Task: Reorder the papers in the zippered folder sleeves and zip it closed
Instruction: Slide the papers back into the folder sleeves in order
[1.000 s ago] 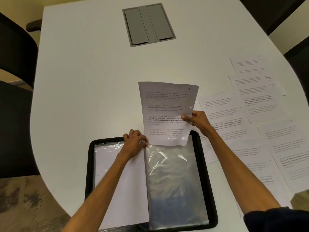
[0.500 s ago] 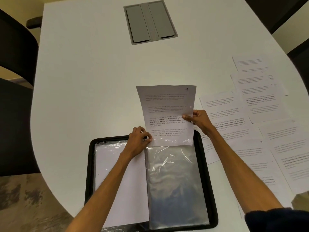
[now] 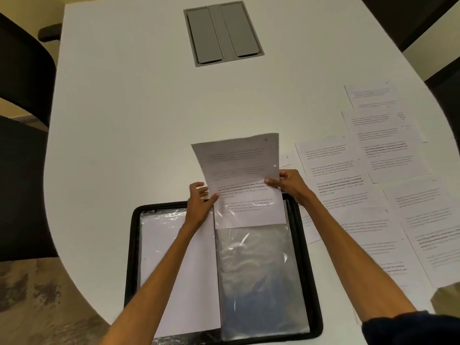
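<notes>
A black zippered folder (image 3: pixel 314 290) lies open at the table's near edge. Its left sleeve (image 3: pixel 159 247) holds a blank-looking white sheet. A printed sheet (image 3: pixel 242 175) stands partway down inside the top of the clear right sleeve (image 3: pixel 261 282), its lower end behind the plastic. My right hand (image 3: pixel 290 183) pinches the sheet's right edge. My left hand (image 3: pixel 200 204) is at the sleeve's top left corner, thumb on the sheet's left edge and fingers behind it. Several printed pages (image 3: pixel 388 185) lie spread on the table to the right.
The white table (image 3: pixel 124 135) has a grey cable hatch (image 3: pixel 223 33) set into it at the far centre. Black chairs (image 3: pixel 20 78) stand along the left side, and another dark chair (image 3: pixel 445 83) is at the far right.
The printed sheet has slid down into the right sleeve, its lower end now behind the plastic. Both hands moved down with it.
</notes>
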### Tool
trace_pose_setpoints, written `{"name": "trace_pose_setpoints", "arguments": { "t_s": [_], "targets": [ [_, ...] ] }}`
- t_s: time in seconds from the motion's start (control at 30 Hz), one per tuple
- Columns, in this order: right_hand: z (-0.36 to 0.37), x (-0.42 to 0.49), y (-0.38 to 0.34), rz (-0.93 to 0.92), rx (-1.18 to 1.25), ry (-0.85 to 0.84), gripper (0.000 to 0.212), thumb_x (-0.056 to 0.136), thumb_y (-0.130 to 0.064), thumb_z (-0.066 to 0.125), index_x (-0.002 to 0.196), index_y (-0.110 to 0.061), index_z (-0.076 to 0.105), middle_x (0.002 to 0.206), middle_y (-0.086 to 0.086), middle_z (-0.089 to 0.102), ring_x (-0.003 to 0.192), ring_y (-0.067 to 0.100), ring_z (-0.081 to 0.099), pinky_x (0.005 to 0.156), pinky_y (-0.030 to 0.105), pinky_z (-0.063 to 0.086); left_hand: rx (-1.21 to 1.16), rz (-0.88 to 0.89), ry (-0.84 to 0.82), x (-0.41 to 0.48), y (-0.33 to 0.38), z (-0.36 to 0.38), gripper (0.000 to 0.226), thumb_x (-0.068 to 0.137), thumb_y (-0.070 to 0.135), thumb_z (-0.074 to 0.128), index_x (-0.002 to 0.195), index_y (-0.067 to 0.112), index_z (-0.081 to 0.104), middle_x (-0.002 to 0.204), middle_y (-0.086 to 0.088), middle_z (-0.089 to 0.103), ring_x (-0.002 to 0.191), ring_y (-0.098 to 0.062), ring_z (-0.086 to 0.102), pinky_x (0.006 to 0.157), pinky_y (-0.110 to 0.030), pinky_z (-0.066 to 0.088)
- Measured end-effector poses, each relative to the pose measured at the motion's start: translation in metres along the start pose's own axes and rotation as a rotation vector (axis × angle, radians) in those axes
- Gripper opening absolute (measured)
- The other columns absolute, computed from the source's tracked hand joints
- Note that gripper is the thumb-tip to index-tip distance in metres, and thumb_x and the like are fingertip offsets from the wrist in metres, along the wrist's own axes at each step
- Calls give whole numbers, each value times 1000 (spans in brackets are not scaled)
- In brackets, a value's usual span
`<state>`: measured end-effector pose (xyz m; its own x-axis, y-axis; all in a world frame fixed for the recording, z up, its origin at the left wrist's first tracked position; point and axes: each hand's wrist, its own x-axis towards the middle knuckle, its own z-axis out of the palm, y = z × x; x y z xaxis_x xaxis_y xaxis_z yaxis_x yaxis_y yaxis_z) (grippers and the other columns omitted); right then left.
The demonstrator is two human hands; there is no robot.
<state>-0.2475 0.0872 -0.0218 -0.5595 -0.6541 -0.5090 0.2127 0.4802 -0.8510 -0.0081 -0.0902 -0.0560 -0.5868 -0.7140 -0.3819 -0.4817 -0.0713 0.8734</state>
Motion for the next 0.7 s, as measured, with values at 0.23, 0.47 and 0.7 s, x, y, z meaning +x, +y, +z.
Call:
{"name": "trace_pose_setpoints", "arguments": {
  "t_s": [0.23,0.47,0.7],
  "targets": [
    [-2,3,7,94,-90,-100,46,82,-17,77,125,-8,62,118,7,69,101,21,68,81,28,57,-102,-49,66,12,8,-1,34,93,17,66,124,11,53,113,-10,67,99,-24,67,87,-37,58],
    [-11,3,3,102,-207,-95,39,86,-21,73,122,-11,62,113,-1,67,91,7,65,65,16,49,-55,-14,20,9,2,8,17,93,8,63,109,12,59,92,-8,71,84,-18,68,68,-20,57],
    [-5,2,11,35,-175,-37,30,87,-23,72,113,-9,68,111,7,71,85,9,70,68,19,56,-54,-53,26,12,-8,10,28,91,13,67,117,16,58,93,-9,70,88,-22,68,81,-34,58]
  ]
}}
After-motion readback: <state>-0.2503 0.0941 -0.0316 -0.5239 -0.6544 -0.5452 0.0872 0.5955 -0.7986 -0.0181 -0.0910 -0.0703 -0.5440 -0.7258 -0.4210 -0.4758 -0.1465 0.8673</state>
